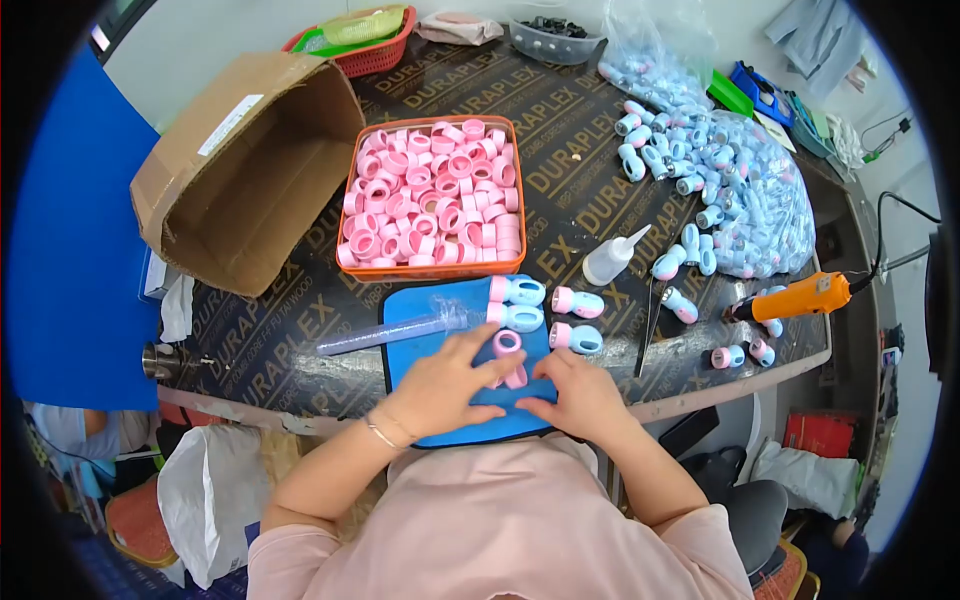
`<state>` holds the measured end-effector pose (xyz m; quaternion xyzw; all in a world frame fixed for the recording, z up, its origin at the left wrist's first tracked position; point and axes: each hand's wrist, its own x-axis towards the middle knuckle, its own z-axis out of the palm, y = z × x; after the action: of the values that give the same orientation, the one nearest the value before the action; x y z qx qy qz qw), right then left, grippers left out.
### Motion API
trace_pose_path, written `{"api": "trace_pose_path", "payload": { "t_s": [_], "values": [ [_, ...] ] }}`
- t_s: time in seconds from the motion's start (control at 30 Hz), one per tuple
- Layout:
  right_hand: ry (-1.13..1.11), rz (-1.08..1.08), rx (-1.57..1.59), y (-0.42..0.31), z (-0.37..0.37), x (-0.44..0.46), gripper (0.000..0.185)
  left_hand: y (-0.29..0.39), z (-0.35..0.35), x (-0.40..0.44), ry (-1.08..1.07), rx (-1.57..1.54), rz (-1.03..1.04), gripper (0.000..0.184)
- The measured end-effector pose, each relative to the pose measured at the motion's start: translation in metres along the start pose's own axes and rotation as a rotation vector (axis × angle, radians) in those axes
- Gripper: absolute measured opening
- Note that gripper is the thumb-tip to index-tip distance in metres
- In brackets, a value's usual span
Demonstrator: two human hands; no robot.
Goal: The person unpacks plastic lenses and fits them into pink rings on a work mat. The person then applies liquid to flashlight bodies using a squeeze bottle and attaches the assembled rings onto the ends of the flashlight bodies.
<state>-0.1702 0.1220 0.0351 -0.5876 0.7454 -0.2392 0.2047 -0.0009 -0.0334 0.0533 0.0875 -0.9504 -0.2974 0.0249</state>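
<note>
My left hand [447, 382] lies over the blue mat [405, 305] with its fingers spread, nearest to two loose pink rings [507, 343]. On the other side of these rings is my right hand [573, 393], its thumb and fingers apart and nothing seen between them. Above my hands, two blue pieces with pink rings [516, 317] lie side by side on the mat. Two similar pieces [577, 302] rest just to the right. A clear, speckled tube [380, 334] extends off the mat's left edge.
An orange-rimmed tray [432, 272] full of pink rings stands behind the mat, beside an open cardboard box [250, 180]. Rightward are a white squeeze bottle [607, 262], tweezers [648, 335], an orange electric tool [805, 297] and a heap of blue pieces [755, 200].
</note>
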Motion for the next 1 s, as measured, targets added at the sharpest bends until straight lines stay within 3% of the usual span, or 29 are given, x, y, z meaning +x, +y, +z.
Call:
{"api": "trace_pose_path", "payload": {
  "t_s": [0.1, 0.27, 0.47, 0.6, 0.67, 1.0],
  "values": [
    [-0.038, 0.098, 0.043, -0.003, -0.006, -0.001, 0.036, -0.010, -0.018, -0.022, -0.021, -0.010, -0.070, 0.079],
    [0.022, 0.093, 0.168, -0.011, -0.008, 0.008, 0.035, -0.019, -0.013, -0.051, 0.071, -0.033, -0.152, 0.081],
    [0.053, -0.211, 0.037, -0.002, 0.019, 0.012, 0.024, -0.022, 0.026, -0.058, 0.215, -0.091, -0.248, 0.063],
    [0.050, -0.241, -0.145, -0.007, 0.009, 0.007, 0.020, -0.010, 0.027, -0.051, 0.301, -0.238, -0.225, 0.052],
    [0.057, -0.285, -0.183, -0.011, 0.005, 0.005, 0.022, -0.003, 0.018, -0.046, 0.373, -0.047, -0.182, 0.043],
    [0.108, -0.106, -0.031, -0.009, 0.003, 0.006, 0.025, -0.010, 0.026, -0.018, 0.446, 0.079, -0.112, 0.034]
  ]
}}
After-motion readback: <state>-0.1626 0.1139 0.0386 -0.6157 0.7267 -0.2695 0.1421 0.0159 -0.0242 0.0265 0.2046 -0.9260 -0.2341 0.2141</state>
